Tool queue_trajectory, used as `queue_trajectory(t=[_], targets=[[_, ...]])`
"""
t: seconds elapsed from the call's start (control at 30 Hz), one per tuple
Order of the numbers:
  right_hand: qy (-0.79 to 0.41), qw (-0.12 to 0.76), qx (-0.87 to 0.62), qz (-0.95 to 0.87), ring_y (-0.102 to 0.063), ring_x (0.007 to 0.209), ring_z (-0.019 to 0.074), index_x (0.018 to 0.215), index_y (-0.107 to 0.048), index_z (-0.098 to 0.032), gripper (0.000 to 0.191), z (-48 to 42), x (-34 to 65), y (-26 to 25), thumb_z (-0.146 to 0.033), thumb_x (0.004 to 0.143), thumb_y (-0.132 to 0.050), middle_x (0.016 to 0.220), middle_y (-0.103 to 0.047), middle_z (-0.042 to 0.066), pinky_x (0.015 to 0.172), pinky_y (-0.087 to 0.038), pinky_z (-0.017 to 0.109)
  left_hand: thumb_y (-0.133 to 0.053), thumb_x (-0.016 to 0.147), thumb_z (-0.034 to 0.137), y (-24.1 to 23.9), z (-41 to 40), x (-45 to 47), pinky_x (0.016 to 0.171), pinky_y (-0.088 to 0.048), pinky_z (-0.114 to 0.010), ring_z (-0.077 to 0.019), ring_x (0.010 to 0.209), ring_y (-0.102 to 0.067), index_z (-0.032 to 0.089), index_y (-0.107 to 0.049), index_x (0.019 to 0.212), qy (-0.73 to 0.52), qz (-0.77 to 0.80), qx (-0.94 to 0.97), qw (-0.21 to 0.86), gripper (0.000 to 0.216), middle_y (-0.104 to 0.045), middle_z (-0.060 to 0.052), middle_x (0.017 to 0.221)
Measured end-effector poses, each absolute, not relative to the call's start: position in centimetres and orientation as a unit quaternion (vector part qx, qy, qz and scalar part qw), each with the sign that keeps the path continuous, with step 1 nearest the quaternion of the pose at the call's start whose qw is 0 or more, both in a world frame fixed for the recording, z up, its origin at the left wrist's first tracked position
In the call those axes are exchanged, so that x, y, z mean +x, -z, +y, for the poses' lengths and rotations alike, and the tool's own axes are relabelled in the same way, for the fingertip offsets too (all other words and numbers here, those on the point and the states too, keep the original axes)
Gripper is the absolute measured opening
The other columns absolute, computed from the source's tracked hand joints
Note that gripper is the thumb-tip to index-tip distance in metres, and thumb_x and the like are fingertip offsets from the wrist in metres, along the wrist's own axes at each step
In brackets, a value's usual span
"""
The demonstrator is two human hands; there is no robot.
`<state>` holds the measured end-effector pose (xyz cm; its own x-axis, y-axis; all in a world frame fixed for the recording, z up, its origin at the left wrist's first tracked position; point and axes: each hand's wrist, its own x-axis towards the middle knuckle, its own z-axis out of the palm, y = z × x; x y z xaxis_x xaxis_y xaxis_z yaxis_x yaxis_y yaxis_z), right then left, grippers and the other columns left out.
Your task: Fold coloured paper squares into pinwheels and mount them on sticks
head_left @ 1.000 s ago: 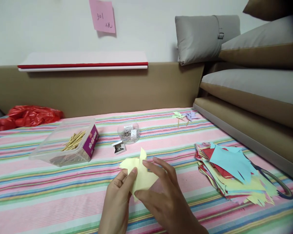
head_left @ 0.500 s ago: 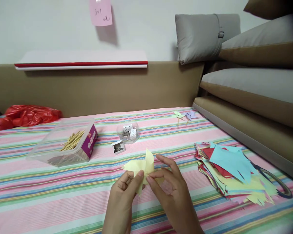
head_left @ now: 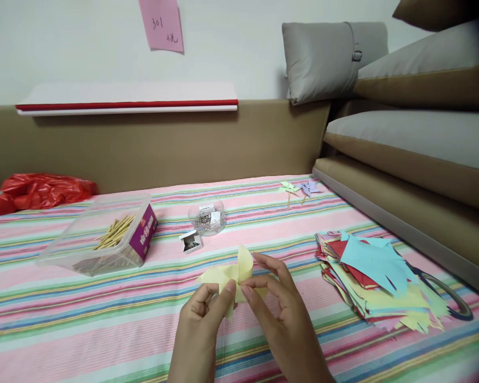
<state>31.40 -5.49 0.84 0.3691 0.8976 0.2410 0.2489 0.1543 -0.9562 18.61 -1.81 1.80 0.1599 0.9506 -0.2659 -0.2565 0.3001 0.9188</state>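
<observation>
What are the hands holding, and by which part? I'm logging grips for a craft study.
Both the left hand and right hand pinch the yellow paper at its folded centre.

Two bare hands enter from the bottom edge — the left hand (head_left: 201, 324) and the right hand (head_left: 281, 319). Neither wears a glove, a ring, a watch or a bracelet, and no sleeve shows on either wrist — the forearms are uncovered as far as the edge of the view. The fingers (head_left: 263, 298) are slender, with short, plain nails that carry no polish. The knuckles and tendons of the right hand's back stand out faintly under soft, even light.
</observation>
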Motion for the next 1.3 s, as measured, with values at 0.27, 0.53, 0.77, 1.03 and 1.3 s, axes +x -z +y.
queue_trajectory(t=[0.27, 0.53, 0.77, 1.03, 1.3], targets=[[-0.264, 0.574, -0.599, -0.491, -0.047, 0.133, 0.025, 0.086, -0.069, -0.028, 0.013, -5.6, 31.4, -0.8, -0.037, 0.092, -0.062, 0.137, -0.05, 0.004, 0.11, -0.037, 0.041, -0.084, 0.07, 0.045, -2.3, -2.0, 18.9, 0.073, -0.047, -0.024, -0.0163, 0.076, -0.059, 0.019, -0.073, 0.076, -0.459, 0.462, 0.373, 0.661, 0.029, -0.07, 0.0, 0.074], [-0.221, 0.594, -0.598, -0.49, -0.051, 0.127, 0.0251, 0.083, -0.068, -0.026, 0.01, -5.3, 31.3, -0.8, -0.03, 0.09, -0.062, 0.13, -0.055, 0.006, 0.105, -0.041, 0.04, -0.086, 0.067, 0.044, -2.3, -2.2, 19.3, 0.08, -0.05, -0.028, -0.0233, 0.088, -0.067, 0.018, -0.079, 0.081, -0.462, 0.454, 0.368, 0.668, 0.031, -0.077, -0.006, 0.083], [-0.217, 0.6, -0.592, -0.493, -0.052, 0.126, 0.0248, 0.084, -0.067, -0.025, 0.009, -5.5, 31.0, -0.8, -0.028, 0.091, -0.061, 0.129, -0.055, 0.006, 0.104, -0.042, 0.04, -0.086, 0.067, 0.043, -2.5, -2.3, 19.4, 0.074, -0.049, -0.024, -0.0177, 0.076, -0.062, 0.019, -0.08, 0.083, -0.466, 0.449, 0.376, 0.663, 0.03, -0.075, -0.004, 0.078], [-0.227, 0.659, -0.564, -0.443, -0.056, 0.118, 0.0258, 0.09, -0.056, -0.025, 0.008, -5.4, 29.5, -1.1, -0.03, 0.089, -0.063, 0.122, -0.057, 0.008, 0.098, -0.048, 0.043, -0.078, 0.077, 0.044, -2.4, -2.4, 19.5, 0.067, -0.045, -0.024, -0.0166, 0.07, -0.052, 0.021, -0.074, 0.082, -0.46, 0.45, 0.413, 0.645, 0.024, -0.063, 0.0, 0.074], [-0.327, 0.699, -0.543, -0.33, -0.061, 0.111, 0.0244, 0.111, -0.057, -0.026, 0.029, -5.5, 31.2, -1.2, -0.051, 0.097, -0.049, 0.117, -0.065, 0.008, 0.095, -0.049, 0.04, -0.075, 0.08, 0.046, -2.6, -2.7, 19.6, 0.069, -0.045, -0.024, -0.0173, 0.074, -0.054, 0.021, -0.073, 0.083, -0.459, 0.447, 0.398, 0.657, 0.025, -0.065, -0.001, 0.077]])
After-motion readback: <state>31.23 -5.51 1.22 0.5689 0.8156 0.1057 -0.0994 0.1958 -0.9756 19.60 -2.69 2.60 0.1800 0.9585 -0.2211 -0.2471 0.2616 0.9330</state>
